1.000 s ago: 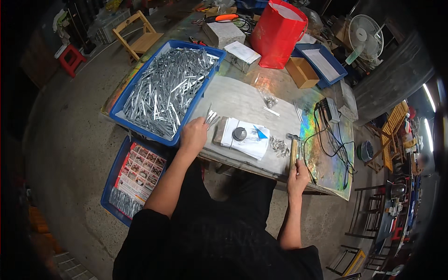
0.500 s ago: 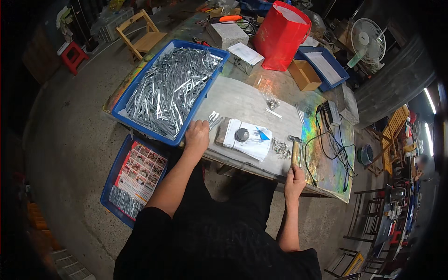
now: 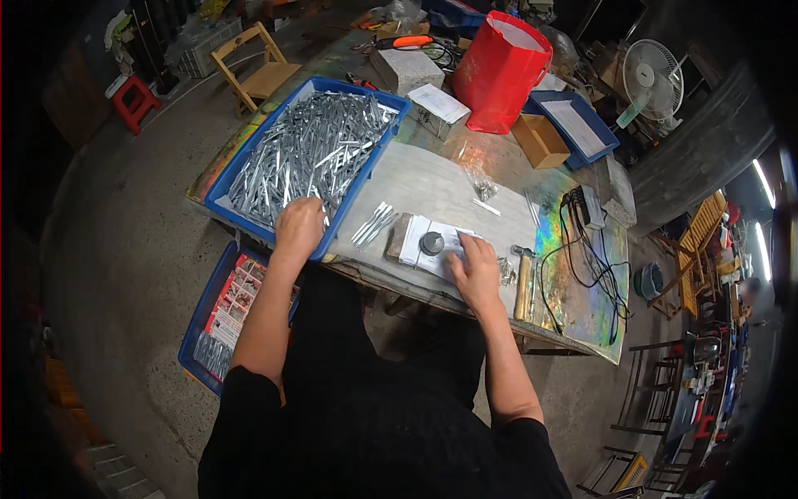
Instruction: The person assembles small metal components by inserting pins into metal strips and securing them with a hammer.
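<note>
My left hand point(image 3: 300, 229) is over the near edge of a blue tray point(image 3: 218, 212) heaped with thin silvery metal strips point(image 3: 312, 150). Its fingers are curled closed; what they hold, if anything, is hidden. My right hand point(image 3: 477, 271) rests on the right part of a white paper pad point(image 3: 432, 264), thumb and forefinger apart, covering part of it. A dark round metal piece point(image 3: 431, 243) sits on the pad, which lies on a stone block point(image 3: 399, 236). Right of that hand lies a wooden-handled hammer point(image 3: 524, 287). Several strips point(image 3: 374, 226) lie between tray and block.
Small metal pieces point(image 3: 505, 270) lie beside the hammer. Black cables point(image 3: 578, 249) and a power strip point(image 3: 590, 204) are at the right. A red bag point(image 3: 503, 75), an open cardboard box point(image 3: 540, 141) and another blue tray point(image 3: 603, 145) stand behind. A lower blue bin point(image 3: 193, 333) is at the left.
My right hand has let go of the hammer, now lying on the table, and moved left onto the pad. My left hand has moved left from the strips on the table to the tray.
</note>
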`<action>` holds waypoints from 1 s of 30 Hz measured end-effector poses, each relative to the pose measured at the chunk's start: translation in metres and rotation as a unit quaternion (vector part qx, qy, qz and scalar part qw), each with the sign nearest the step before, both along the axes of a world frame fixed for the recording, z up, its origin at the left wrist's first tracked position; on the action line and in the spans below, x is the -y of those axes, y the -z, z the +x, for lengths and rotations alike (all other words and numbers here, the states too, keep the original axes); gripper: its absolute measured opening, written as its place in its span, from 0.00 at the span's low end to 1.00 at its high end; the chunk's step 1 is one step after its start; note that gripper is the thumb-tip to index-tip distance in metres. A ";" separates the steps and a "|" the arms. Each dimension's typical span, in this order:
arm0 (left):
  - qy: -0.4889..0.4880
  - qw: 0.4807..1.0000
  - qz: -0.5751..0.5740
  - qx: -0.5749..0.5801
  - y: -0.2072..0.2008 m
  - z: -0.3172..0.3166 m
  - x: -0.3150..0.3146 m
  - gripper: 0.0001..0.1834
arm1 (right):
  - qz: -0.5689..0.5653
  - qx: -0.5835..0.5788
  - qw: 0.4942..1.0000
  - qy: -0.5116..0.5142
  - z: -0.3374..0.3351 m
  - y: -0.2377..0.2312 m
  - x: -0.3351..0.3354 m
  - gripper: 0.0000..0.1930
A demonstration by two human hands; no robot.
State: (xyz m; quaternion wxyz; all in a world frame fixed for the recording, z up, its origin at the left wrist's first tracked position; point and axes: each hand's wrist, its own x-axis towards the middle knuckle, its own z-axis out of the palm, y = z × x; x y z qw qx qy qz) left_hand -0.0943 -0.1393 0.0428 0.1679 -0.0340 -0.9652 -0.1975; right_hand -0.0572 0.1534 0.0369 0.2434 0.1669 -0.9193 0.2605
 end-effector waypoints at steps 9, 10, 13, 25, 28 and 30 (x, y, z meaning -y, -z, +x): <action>-0.016 0.975 -0.082 0.207 0.009 -0.017 0.019 0.14 | 0.115 0.097 0.988 -0.024 -0.023 0.007 0.027 0.27; -0.009 0.971 -0.085 0.222 0.008 -0.020 0.020 0.14 | 0.107 0.096 0.989 -0.017 -0.023 0.008 0.027 0.26; -0.014 0.970 -0.080 0.231 0.005 -0.022 0.022 0.13 | 0.097 0.098 0.990 -0.008 -0.023 0.008 0.022 0.26; 0.136 0.976 -0.099 0.136 0.025 -0.033 0.048 0.03 | 0.107 0.098 0.989 0.043 -0.021 0.012 0.019 0.27; 0.191 0.974 -0.097 0.070 0.021 -0.031 0.048 0.02 | 0.115 0.100 0.987 0.055 -0.021 0.012 0.020 0.27; 0.208 0.973 -0.095 0.046 0.020 -0.030 0.049 0.02 | 0.115 0.096 0.987 0.060 -0.020 0.014 0.021 0.28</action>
